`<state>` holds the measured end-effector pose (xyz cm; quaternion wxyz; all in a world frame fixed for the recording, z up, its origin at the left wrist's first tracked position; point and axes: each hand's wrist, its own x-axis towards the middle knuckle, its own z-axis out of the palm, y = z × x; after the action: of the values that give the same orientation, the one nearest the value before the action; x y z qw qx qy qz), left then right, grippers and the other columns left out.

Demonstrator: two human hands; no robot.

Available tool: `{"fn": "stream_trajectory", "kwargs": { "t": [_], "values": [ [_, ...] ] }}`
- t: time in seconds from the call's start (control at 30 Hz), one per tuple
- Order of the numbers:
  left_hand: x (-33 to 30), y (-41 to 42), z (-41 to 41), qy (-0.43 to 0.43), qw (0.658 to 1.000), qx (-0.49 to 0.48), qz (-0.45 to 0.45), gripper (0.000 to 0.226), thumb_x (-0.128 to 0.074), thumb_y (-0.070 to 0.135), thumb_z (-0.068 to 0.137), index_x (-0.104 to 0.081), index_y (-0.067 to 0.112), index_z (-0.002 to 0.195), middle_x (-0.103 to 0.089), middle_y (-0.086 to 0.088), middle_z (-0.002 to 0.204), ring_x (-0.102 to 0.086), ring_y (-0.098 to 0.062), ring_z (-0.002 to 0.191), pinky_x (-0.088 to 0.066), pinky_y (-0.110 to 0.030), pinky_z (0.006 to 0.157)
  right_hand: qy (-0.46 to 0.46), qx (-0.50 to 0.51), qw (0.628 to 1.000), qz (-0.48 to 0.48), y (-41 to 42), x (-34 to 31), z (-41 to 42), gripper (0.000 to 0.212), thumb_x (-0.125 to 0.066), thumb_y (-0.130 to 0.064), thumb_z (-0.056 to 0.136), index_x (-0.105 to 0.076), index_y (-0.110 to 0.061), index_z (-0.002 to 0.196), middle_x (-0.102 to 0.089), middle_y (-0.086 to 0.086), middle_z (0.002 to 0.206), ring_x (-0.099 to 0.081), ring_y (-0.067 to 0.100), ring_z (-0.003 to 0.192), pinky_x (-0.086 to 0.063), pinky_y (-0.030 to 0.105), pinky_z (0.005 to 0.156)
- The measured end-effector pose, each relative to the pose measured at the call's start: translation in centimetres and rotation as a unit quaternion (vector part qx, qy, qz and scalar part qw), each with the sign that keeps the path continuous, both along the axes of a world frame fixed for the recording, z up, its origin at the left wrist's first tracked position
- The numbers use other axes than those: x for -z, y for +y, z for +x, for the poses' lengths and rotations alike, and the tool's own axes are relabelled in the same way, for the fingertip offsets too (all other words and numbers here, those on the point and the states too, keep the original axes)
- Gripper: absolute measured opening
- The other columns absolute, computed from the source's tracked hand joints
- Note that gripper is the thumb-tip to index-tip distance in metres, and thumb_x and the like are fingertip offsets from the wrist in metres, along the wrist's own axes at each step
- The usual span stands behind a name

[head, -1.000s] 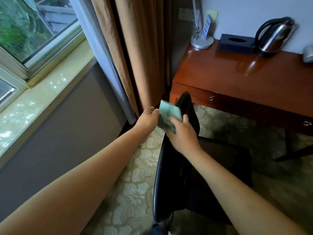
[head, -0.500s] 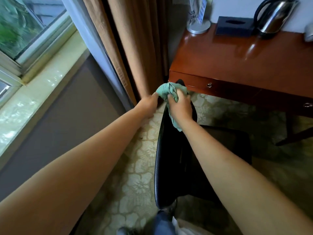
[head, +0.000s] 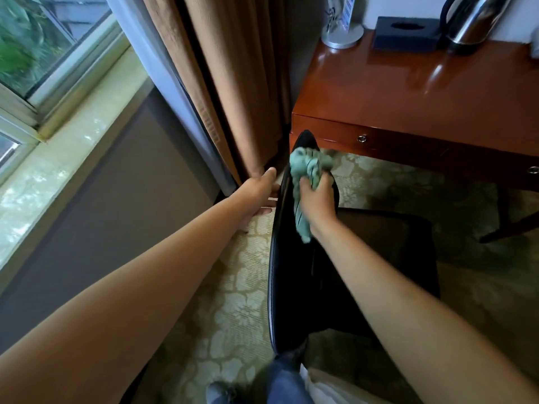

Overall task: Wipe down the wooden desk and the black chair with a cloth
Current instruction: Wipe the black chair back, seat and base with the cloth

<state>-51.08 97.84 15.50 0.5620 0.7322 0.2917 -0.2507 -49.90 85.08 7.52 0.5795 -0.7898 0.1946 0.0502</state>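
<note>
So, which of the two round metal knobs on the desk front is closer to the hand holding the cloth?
The left knob, just above and right of the green cloth gripped by the right hand. The other knob sits at the picture's right edge.

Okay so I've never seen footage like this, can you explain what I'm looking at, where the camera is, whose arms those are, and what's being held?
The camera is worn on a person's head and looks forward and down, so the two bare arms reaching away from the bottom of the picture are that person's own. There is no robot.

The right hand grips a bunched green cloth against the top of a black chair's backrest, seen from behind and above. The left hand rests on the backrest's left edge with fingers relaxed, apparently steadying it.

Beyond the chair stands a glossy wooden desk. On it sit a metal kettle, a dark tissue box and a round silver base, possibly a lamp's. To the left are tan curtains and a window sill.
</note>
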Motion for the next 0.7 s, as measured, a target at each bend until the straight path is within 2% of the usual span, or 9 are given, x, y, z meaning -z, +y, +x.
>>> {"fn": "stream_trajectory", "kwargs": {
  "t": [0.07, 0.13, 0.27, 0.33, 0.4, 0.53, 0.57, 0.7],
  "values": [
    [0.0, 0.5, -0.5, 0.025, 1.0, 0.01, 0.004, 0.056, -0.035, 0.057, 0.104, -0.07, 0.012, 0.104, -0.07, 0.0, 0.086, -0.063, -0.012, 0.063, -0.049, -0.029, 0.071, 0.009, 0.008, 1.0, -0.004, -0.1, -0.1, 3.2, 0.045, -0.053, -0.043, 0.094, -0.047, -0.024, 0.134, -0.058, 0.013, 0.126, -0.06, 0.035, 0.112, -0.049, 0.047, 0.099],
    [0.0, 0.9, -1.2, 0.044, 0.999, 0.022, -0.002, 0.058, -0.034, 0.058, 0.104, -0.071, 0.013, 0.1, -0.071, -0.001, 0.085, -0.064, -0.014, 0.063, -0.048, -0.029, 0.068, -0.002, -0.004, 1.0, -0.007, -0.1, -0.4, 1.7, 0.047, -0.053, -0.047, 0.092, -0.045, -0.025, 0.133, -0.058, 0.013, 0.126, -0.06, 0.034, 0.112, -0.05, 0.048, 0.098],
    [0.0, 1.0, -1.8, 0.029, 0.999, 0.023, -0.015, 0.058, -0.034, 0.058, 0.104, -0.069, 0.012, 0.093, -0.07, -0.003, 0.086, -0.061, -0.015, 0.066, -0.048, -0.031, 0.075, -0.01, -0.069, 0.996, 0.052, 0.3, 0.5, -12.7, 0.049, -0.053, -0.064, 0.084, -0.046, -0.037, 0.124, -0.058, 0.001, 0.128, -0.062, 0.017, 0.113, -0.052, 0.044, 0.099],
    [-0.1, 0.8, -1.7, 0.022, 0.999, 0.039, -0.012, 0.062, -0.033, 0.059, 0.104, -0.07, 0.01, 0.093, -0.07, -0.004, 0.087, -0.061, -0.015, 0.068, -0.046, -0.031, 0.078, -0.019, -0.096, 0.995, 0.012, -0.3, 1.0, -19.8, 0.047, -0.052, -0.068, 0.084, -0.046, -0.041, 0.122, -0.059, -0.003, 0.128, -0.062, 0.011, 0.113, -0.053, 0.044, 0.099],
    [-0.1, 0.6, -1.9, 0.022, 0.999, 0.043, -0.011, 0.062, -0.033, 0.059, 0.104, -0.07, 0.01, 0.093, -0.07, -0.003, 0.085, -0.061, -0.015, 0.069, -0.045, -0.031, 0.079, -0.021, -0.099, 0.995, -0.008, -0.8, 1.3, -21.8, 0.046, -0.053, -0.065, 0.087, -0.046, -0.04, 0.125, -0.059, -0.005, 0.128, -0.061, 0.009, 0.114, -0.052, 0.043, 0.101],
    [0.2, 0.7, -2.2, 0.015, 1.0, 0.015, -0.021, 0.054, -0.034, 0.056, 0.105, -0.07, 0.016, 0.106, -0.07, 0.005, 0.091, -0.061, -0.01, 0.072, -0.046, -0.03, 0.08, -0.027, -0.087, 0.996, 0.005, -0.2, 1.5, -12.8, 0.042, -0.057, -0.045, 0.095, -0.046, -0.029, 0.132, -0.055, 0.005, 0.131, -0.059, 0.023, 0.117, -0.049, 0.042, 0.103],
    [0.3, 0.7, -2.3, 0.016, 0.999, 0.01, -0.027, 0.053, -0.034, 0.056, 0.105, -0.071, 0.018, 0.104, -0.07, 0.006, 0.09, -0.061, -0.009, 0.07, -0.045, -0.03, 0.08, -0.031, -0.075, 0.997, 0.006, 0.0, 1.3, -9.7, 0.042, -0.057, -0.042, 0.096, -0.046, -0.025, 0.133, -0.054, 0.008, 0.131, -0.059, 0.027, 0.117, -0.048, 0.044, 0.102],
    [0.4, 1.6, -3.0, 0.045, 0.998, 0.005, -0.035, 0.053, -0.036, 0.057, 0.104, -0.072, 0.018, 0.098, -0.071, 0.006, 0.073, -0.063, -0.01, 0.059, -0.045, -0.028, 0.068, -0.021, -0.024, 0.999, 0.001, 0.1, 0.4, -2.2, 0.044, -0.055, -0.038, 0.098, -0.045, -0.02, 0.137, -0.053, 0.013, 0.13, -0.059, 0.032, 0.112, -0.049, 0.045, 0.1]
  ]
}}
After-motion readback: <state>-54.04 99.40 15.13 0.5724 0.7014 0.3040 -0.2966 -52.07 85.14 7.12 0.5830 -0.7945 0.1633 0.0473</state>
